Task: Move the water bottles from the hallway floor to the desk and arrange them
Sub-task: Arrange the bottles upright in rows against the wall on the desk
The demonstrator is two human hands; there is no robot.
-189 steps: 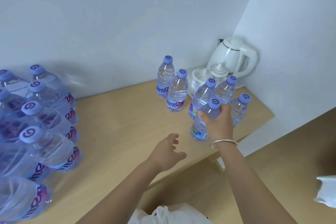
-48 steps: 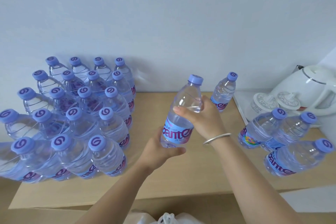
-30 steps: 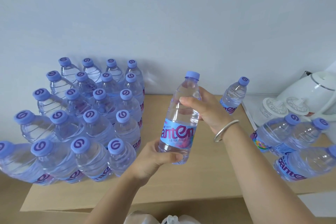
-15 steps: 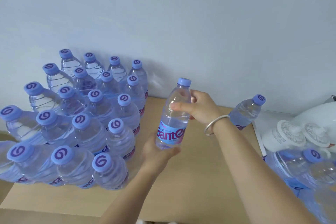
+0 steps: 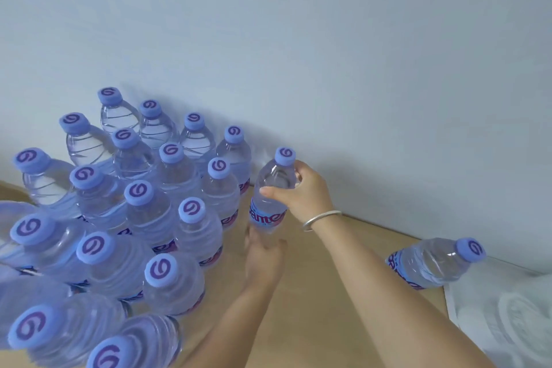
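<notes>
A clear water bottle (image 5: 270,200) with a purple cap and blue label stands upright at the right end of the back row, close to the wall. My right hand (image 5: 301,191), with a silver bangle on the wrist, grips its shoulder. My left hand (image 5: 264,260) holds its base from below and in front. Several identical bottles (image 5: 143,212) stand in tight rows on the left of the wooden desk (image 5: 322,302). One more bottle (image 5: 433,261) stands alone at the right near the wall.
A white tray (image 5: 507,317) with a blurred white lidded cup lies at the desk's right end. The pale wall runs right behind the bottle rows. Bare wood shows between the bottle block and the lone bottle.
Both hands have carried the bottle left and back, and lowered it beside the back row of the block. The view has swung left, so the kettle and the right-hand bottles have left the frame.
</notes>
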